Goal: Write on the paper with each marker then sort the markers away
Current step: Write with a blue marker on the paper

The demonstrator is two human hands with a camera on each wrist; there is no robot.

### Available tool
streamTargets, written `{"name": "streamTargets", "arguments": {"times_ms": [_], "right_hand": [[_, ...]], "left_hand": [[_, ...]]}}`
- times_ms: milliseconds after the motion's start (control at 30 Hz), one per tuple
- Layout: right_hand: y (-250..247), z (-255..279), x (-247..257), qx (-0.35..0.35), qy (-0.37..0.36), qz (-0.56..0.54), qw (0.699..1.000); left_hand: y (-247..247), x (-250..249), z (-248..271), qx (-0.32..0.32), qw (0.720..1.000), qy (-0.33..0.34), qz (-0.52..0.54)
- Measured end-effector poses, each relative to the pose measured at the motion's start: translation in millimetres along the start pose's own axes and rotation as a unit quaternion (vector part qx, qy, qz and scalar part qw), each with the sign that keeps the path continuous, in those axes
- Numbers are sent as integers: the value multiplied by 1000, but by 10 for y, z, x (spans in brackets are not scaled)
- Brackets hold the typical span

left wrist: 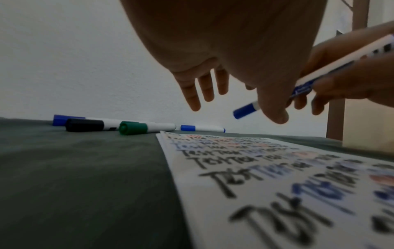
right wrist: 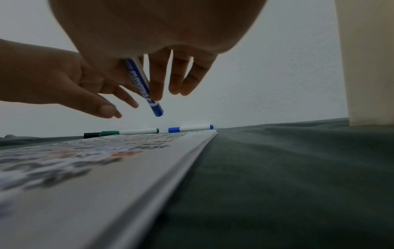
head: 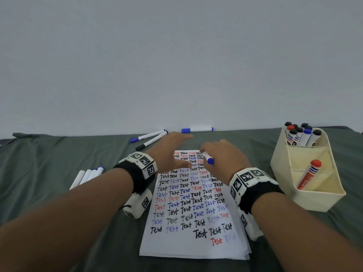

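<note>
Over the far end of the paper [head: 193, 209], which lies on the green-draped desk [head: 59, 163] covered in rows of "Test", the right hand [head: 224, 160] pinches a blue marker [head: 208, 158] in its thumb and fingers, capped tip pointing down and clear of the sheet. Just beside it the left hand [head: 172, 152] hovers with fingers straight and spread, holding nothing. Loose markers [head: 151, 139] lie near the wall, four more [head: 87, 176] to the left, and a cream organizer [head: 308, 169] at the right holds others.
</note>
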State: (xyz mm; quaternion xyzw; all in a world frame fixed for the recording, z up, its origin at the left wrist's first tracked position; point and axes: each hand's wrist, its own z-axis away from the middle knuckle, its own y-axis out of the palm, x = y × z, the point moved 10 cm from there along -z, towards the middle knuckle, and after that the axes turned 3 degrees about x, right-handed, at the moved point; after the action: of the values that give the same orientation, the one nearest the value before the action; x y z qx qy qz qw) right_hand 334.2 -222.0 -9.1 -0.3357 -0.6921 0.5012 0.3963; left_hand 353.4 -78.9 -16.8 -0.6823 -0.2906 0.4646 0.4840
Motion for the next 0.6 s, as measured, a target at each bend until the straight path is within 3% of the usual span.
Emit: {"name": "streamTargets", "arguments": {"times_ms": [100, 233, 367, 600], "right_hand": [[-15, 43, 61, -1, -17, -52, 999], [4, 63, 98, 17, -28, -82, 996], [23, 39, 104, 21, -33, -25, 999], [183, -34, 77, 99, -26, -3, 995]], "left_hand": [[119, -71, -69, 32, 999, 29, -29], [134, -199, -156, 29, 997, 50, -48], [153, -133, -181, 68, 996, 13, -53], [244, 132, 37, 121, 991, -20, -58]]}}
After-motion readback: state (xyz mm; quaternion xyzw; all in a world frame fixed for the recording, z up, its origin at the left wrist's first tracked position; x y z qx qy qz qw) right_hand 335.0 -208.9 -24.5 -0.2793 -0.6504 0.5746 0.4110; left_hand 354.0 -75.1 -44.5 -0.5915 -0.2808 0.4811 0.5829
